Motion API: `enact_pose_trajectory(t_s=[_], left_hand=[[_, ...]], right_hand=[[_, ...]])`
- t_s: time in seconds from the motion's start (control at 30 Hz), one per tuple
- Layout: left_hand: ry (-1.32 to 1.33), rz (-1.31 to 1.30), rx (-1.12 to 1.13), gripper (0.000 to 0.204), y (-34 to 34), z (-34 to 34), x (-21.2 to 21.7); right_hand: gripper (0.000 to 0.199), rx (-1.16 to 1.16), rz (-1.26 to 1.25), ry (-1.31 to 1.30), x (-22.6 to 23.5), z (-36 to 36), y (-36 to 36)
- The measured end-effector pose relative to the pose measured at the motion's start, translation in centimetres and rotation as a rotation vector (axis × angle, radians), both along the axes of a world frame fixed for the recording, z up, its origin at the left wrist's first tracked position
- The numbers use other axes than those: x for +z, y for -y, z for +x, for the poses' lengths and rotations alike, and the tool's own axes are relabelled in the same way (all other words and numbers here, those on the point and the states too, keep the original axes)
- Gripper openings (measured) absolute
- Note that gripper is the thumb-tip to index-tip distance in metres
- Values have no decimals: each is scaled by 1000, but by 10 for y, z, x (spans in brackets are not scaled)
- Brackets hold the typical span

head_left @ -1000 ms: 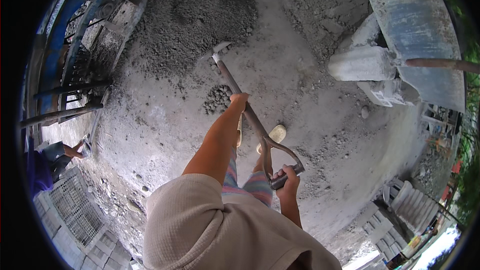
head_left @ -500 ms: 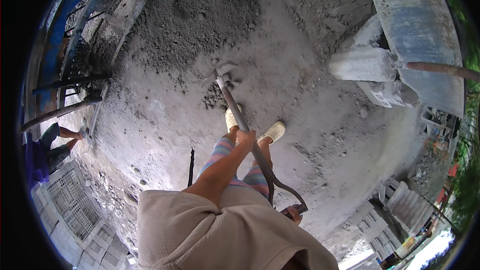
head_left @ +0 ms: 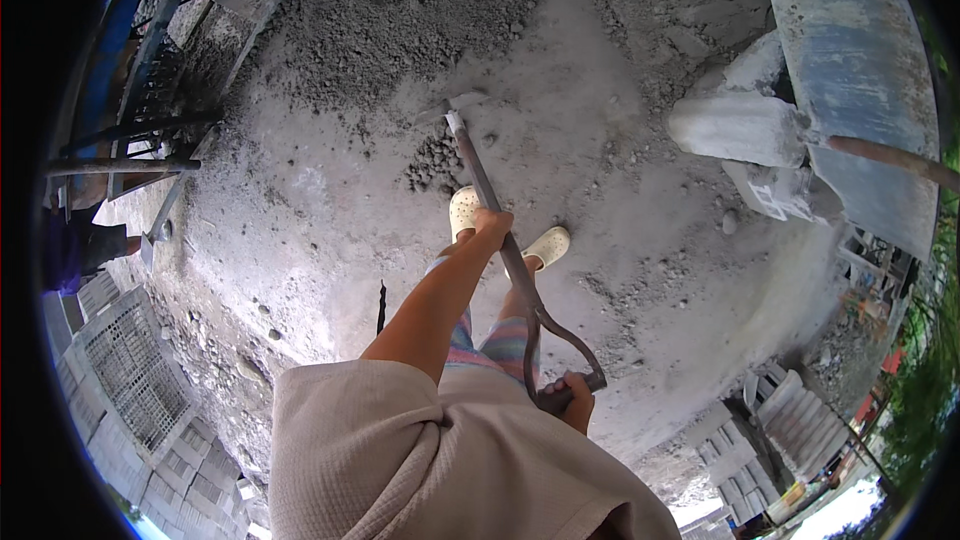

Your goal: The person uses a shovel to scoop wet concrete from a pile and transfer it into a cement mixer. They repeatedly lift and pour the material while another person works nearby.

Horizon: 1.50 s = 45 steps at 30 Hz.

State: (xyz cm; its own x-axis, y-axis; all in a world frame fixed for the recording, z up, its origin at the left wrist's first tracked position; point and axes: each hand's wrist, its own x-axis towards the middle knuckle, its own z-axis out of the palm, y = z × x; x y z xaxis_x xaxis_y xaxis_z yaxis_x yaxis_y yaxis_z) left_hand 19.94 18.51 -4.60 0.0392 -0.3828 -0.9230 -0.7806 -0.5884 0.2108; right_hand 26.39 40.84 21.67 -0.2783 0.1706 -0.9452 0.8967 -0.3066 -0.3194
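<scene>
A long-shafted shovel with a split, D-shaped handle slants away from me. My left hand is closed around the middle of its shaft. At the near end, my right hand grips the crossbar of the handle. The shovel's metal blade is seen nearly edge-on, at the border of a dark grey heap of gravelly material. Whether anything lies on the blade, I cannot tell. A small clump of dark crumbs lies on the ground between the blade and my left clog.
Blue metal framework with projecting bars stands at left, a person's leg beside it. Stacked grey blocks lie lower left. A pale concrete lump and a blue-grey metal sheet stand at right.
The shovel has moved forward, its blade farther from my feet and past the small clump. My right hand has come forward with the handle; both hands keep their hold.
</scene>
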Motion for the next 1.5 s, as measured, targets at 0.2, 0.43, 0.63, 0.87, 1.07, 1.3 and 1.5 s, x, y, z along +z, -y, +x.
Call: enact_pose_trajectory(t_s=[0.2,0.43,0.63,0.87,1.07,1.3,1.5], left_hand=[[102,31,33,33,-58,43,23],[-491,572,674,23,7,62,124],[-990,423,1368,17,74,44,91],[-428,193,1374,9,74,-48,57],[-207,134,1433,9,33,-210,15],[-205,281,1685,28,0,-450,-42],[-373,323,1814,23,24,-507,-113]], right_hand=[[15,123,-1,-193,37,10,-46],[20,87,-534,85,94,-69,-75],[34,424,152,156,113,-134,-37],[59,655,399,-904,62,-245,-6],[24,1164,537,-934,34,-479,33],[11,1352,730,-923,43,-697,121],[11,1463,739,-865,-12,-782,174]])
